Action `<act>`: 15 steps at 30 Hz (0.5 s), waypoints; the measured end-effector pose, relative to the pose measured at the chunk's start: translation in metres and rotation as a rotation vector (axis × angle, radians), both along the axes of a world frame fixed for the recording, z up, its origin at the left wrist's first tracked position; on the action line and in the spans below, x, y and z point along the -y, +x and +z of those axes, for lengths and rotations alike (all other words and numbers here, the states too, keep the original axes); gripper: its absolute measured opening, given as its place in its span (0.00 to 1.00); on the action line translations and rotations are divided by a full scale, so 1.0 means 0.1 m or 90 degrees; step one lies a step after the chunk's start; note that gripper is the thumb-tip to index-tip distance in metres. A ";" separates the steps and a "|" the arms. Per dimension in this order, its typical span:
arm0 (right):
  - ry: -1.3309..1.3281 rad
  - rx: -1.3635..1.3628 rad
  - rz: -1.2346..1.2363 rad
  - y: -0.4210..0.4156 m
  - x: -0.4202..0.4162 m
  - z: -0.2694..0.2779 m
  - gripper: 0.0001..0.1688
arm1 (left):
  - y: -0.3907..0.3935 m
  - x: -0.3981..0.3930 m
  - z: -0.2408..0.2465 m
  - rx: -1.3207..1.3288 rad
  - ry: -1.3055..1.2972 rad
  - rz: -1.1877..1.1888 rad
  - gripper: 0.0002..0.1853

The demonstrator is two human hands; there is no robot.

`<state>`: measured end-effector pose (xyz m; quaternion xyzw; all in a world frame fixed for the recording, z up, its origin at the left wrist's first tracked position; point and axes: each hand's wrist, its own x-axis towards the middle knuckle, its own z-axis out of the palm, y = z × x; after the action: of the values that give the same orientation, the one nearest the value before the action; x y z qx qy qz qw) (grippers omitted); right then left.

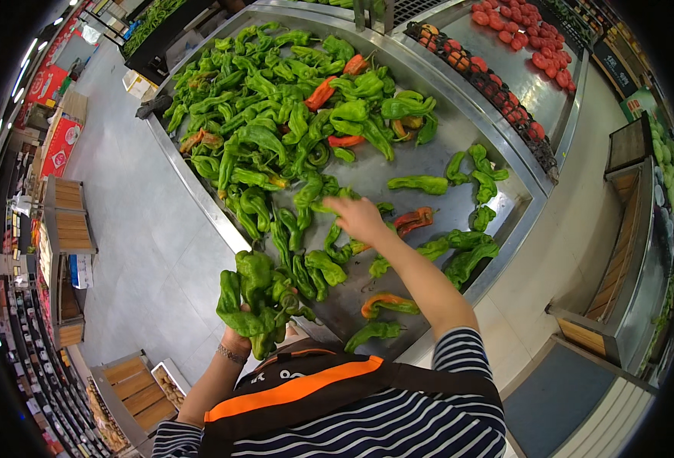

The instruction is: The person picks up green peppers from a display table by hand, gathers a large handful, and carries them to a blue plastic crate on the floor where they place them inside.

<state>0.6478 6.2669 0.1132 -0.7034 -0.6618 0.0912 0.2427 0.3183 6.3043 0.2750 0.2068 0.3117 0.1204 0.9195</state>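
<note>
Several wrinkled green peppers (255,280) are bunched in my left hand (237,339), which holds them up at the near left edge of a metal display bin (365,297). Most of that hand's fingers are hidden by the bunch. My right hand (361,219) reaches over the middle of the bin, its fingertips at a green pepper (326,207). Whether those fingers grip it cannot be made out. A large heap of green peppers (257,114) fills the far left of the bin. Right of my right hand lies a reddish pepper (413,220); an orange-and-green one (380,302) lies closer to me.
Beyond a metal divider, a neighbouring bin (474,34) holds tomatoes (551,60), with black netting (486,86) along its near side. The pepper bin has a raised metal rim (520,229). Wooden-slatted stands (71,229) line the left aisle, and a dark-topped stand (563,395) is at lower right.
</note>
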 end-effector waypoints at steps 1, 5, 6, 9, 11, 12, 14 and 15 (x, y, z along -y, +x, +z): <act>-0.009 0.045 0.069 -0.13 0.19 0.06 0.25 | -0.10 0.00 -0.08 -0.022 -0.009 0.013 0.49; -0.133 0.020 0.127 -0.19 0.57 0.08 0.09 | -0.17 -0.02 -0.21 -0.021 0.003 0.003 0.49; -0.084 0.036 0.072 -0.17 0.55 0.16 0.08 | -0.12 0.00 -0.20 0.001 0.015 -0.004 0.49; 0.010 -0.156 -0.110 -0.01 0.22 0.47 0.09 | 0.07 0.01 -0.04 0.060 0.027 -0.031 0.50; 0.049 -0.142 -0.180 0.19 -0.14 0.41 0.10 | 0.10 0.01 -0.03 0.063 0.017 -0.036 0.51; 0.078 -0.143 -0.176 0.28 -0.35 0.41 0.10 | 0.11 0.02 0.00 0.055 0.008 -0.029 0.51; 0.051 -0.103 -0.158 0.39 -0.75 0.40 0.15 | 0.13 0.02 0.06 0.042 -0.006 -0.016 0.52; -0.003 -0.062 -0.144 0.41 -0.95 0.37 0.17 | 0.13 0.03 0.09 0.038 0.006 -0.009 0.52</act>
<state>0.6892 6.3616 0.1497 -0.7689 -0.5655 0.0986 0.2815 0.3311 6.3016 0.2844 0.2100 0.2821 0.1213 0.9282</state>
